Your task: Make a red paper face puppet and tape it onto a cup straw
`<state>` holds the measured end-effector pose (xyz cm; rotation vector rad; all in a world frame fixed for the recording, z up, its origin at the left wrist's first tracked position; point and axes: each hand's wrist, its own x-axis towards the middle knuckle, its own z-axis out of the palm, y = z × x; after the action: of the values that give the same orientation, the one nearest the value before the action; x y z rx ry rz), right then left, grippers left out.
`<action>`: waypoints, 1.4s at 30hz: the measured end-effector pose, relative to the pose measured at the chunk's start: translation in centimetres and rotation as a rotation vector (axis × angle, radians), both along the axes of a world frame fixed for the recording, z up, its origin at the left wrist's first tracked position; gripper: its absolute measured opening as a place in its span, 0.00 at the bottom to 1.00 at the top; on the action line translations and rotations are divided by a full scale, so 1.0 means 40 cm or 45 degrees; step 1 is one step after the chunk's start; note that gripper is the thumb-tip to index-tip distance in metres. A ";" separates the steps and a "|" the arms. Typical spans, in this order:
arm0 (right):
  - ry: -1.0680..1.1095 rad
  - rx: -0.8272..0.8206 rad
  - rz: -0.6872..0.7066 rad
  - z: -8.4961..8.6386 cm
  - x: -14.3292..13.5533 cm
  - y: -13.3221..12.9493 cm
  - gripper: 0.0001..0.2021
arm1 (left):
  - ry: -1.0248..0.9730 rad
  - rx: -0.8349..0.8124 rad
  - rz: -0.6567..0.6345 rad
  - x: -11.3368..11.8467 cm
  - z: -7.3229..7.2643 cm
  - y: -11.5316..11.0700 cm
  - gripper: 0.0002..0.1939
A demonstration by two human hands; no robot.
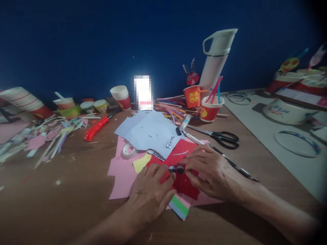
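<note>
Red paper [187, 182] lies on pink sheets [120, 185] in front of me, with two small black-and-white eye pieces [176, 169] on it. My left hand [153, 190] rests on the papers left of the eye pieces, its fingers bent and apart. On the right, my right hand [206, 168] touches the red paper beside the eye pieces, fingers spread and slightly curled. Nothing shows in either hand. Pale blue-white paper [150, 131] with a drawn leaf pattern lies beyond them. A yellow scrap [142, 163] and a tape roll [129, 150] are nearby, to the left.
Black scissors [226, 139] and a dark pen [237, 168] lie right. A red cutter [97, 128], paper strips [57, 136] and stacked cups [121, 97] stand or lie left and behind. At the back are a red cup [211, 110] with straws and a white flask [214, 64].
</note>
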<state>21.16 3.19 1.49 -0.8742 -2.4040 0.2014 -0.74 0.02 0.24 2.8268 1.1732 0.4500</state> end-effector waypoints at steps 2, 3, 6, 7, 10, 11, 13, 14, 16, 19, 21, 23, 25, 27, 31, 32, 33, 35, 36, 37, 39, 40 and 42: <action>0.056 -0.006 -0.011 0.003 0.002 0.003 0.05 | -0.017 -0.014 0.015 0.001 0.002 -0.001 0.12; 0.102 -0.006 -0.025 0.005 0.005 0.004 0.05 | -0.036 -0.015 0.017 0.001 0.002 -0.001 0.12; 0.265 0.005 -0.104 0.015 0.013 0.006 0.05 | -0.169 -0.008 0.000 -0.008 0.001 0.004 0.13; 0.323 -0.014 -0.153 0.017 0.016 0.006 0.05 | -0.230 -0.015 -0.004 -0.013 0.000 0.007 0.14; 0.568 -0.218 -0.314 0.022 0.020 0.006 0.06 | -0.428 -0.026 0.021 -0.029 0.001 0.020 0.13; 0.680 -0.312 -0.349 0.023 0.021 0.007 0.06 | -0.484 -0.018 0.037 -0.034 0.002 0.026 0.12; 0.899 -0.434 -0.386 0.024 0.023 0.012 0.06 | -0.572 0.012 0.065 -0.045 0.001 0.039 0.10; 0.983 -0.449 -0.398 0.024 0.024 0.015 0.06 | -0.607 0.028 0.080 -0.050 0.000 0.046 0.09; 1.049 -0.435 -0.426 0.026 0.027 0.018 0.06 | -0.658 0.046 0.135 -0.059 -0.004 0.059 0.06; 0.967 -0.388 -0.421 0.030 0.030 0.016 0.09 | -0.680 -0.001 0.267 -0.070 -0.011 0.072 0.07; 0.831 -0.333 -0.352 0.033 0.028 0.009 0.11 | -0.629 -0.043 0.378 -0.074 -0.015 0.076 0.12; 0.639 -0.271 -0.234 0.036 0.020 0.000 0.11 | -0.571 -0.041 0.473 -0.074 -0.018 0.076 0.16; 0.402 -0.241 -0.122 0.035 0.009 -0.009 0.09 | -0.538 -0.017 0.527 -0.073 -0.021 0.075 0.18; 0.190 -0.244 -0.072 0.030 -0.004 -0.018 0.06 | -0.529 0.001 0.552 -0.072 -0.020 0.074 0.18; -0.048 -0.242 -0.233 0.009 -0.022 -0.030 0.17 | -0.521 0.021 0.606 -0.071 0.000 0.075 0.19; -0.092 -0.244 -0.276 0.003 -0.025 -0.032 0.22 | -0.527 0.023 0.618 -0.070 0.008 0.076 0.19; -0.131 -0.247 -0.297 -0.003 -0.028 -0.033 0.26 | -0.538 0.024 0.627 -0.070 0.017 0.077 0.19; -0.195 -0.256 -0.291 -0.015 -0.032 -0.034 0.31 | -0.564 0.017 0.632 -0.068 0.035 0.079 0.20; -0.214 -0.258 -0.280 -0.020 -0.034 -0.033 0.33 | -0.578 0.009 0.627 -0.067 0.044 0.080 0.20; -0.228 -0.257 -0.273 -0.025 -0.036 -0.033 0.35 | -0.592 -0.004 0.617 -0.066 0.052 0.081 0.20; -0.243 -0.251 -0.263 -0.033 -0.037 -0.033 0.36 | -0.616 -0.041 0.586 -0.061 0.069 0.085 0.20; -0.246 -0.247 -0.255 -0.036 -0.038 -0.034 0.36 | -0.626 -0.064 0.568 -0.057 0.077 0.088 0.20; -0.249 -0.237 -0.225 -0.040 -0.038 -0.035 0.35 | -0.647 -0.106 0.532 -0.044 0.095 0.095 0.20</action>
<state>19.65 1.81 -0.10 -1.2371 -2.4977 0.2864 -2.49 3.81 4.04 2.1821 1.5906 1.0341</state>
